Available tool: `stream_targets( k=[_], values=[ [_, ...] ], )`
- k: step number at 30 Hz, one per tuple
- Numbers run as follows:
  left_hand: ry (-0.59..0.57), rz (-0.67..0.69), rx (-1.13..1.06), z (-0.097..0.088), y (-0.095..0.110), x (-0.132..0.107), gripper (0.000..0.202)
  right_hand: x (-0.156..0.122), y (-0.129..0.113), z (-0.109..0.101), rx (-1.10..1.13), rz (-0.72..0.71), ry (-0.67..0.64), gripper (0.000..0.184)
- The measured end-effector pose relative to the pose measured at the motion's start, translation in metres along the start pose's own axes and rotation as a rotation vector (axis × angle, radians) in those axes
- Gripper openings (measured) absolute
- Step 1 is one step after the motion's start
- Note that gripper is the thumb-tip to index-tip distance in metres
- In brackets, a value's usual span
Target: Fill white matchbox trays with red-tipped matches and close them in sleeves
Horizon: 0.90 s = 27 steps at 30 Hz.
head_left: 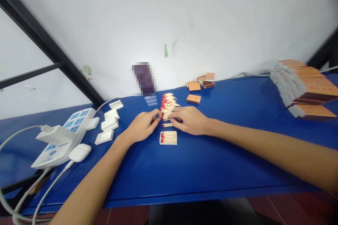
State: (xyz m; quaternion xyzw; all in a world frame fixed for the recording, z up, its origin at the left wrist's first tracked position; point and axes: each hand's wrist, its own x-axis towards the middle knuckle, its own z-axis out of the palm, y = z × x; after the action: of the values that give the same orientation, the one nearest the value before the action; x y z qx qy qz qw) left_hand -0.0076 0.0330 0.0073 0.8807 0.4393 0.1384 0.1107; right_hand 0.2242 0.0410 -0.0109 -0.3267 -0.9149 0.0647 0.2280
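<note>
Tray (168, 137) looks full. Match pile (168, 104) at its 12 o'clock and empty trays (109, 123) at 9 remain. Left hand (142, 126) and right hand (190, 120) grips pinch the match pile's near edge.

The blue table (211, 161) lies open toward me and rightward; the filled tray (168, 137) blocks the near middle, empty trays (109, 123) and a power strip (63, 137) crowd my left.

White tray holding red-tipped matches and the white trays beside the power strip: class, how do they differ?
The white cardboard tray of red-tipped matches is full; the white trays beside the white-and-blue power strip look empty. The filled tray lies alone; the empty ones sit grouped. All are small, rectangular, on the blue table.
</note>
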Motion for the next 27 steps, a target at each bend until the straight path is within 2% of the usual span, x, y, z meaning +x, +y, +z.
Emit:
stream_targets(
  k=[8, 17, 23, 27],
  values=[
    [-0.003, 0.011, 0.006, 0.0030, -0.0033, 0.0003, 0.016, 0.0012, -0.0001, -0.0004, -0.012, 0.001, -0.043, 0.026],
    [0.000, 0.012, -0.003, 0.0029, -0.0028, 0.0001, 0.017, 0.0009, -0.0010, -0.0018, 0.052, -0.071, -0.069, 0.026],
    [0.002, 0.007, -0.010, 0.0016, -0.0020, 0.0001, 0.019, 0.0001, -0.0003, 0.0006, 0.015, -0.013, -0.010, 0.024],
    [0.005, 0.009, -0.012, 0.0015, -0.0025, 0.0001, 0.019, 0.0002, 0.0003, 0.0011, -0.012, -0.002, -0.028, 0.026]
  ],
)
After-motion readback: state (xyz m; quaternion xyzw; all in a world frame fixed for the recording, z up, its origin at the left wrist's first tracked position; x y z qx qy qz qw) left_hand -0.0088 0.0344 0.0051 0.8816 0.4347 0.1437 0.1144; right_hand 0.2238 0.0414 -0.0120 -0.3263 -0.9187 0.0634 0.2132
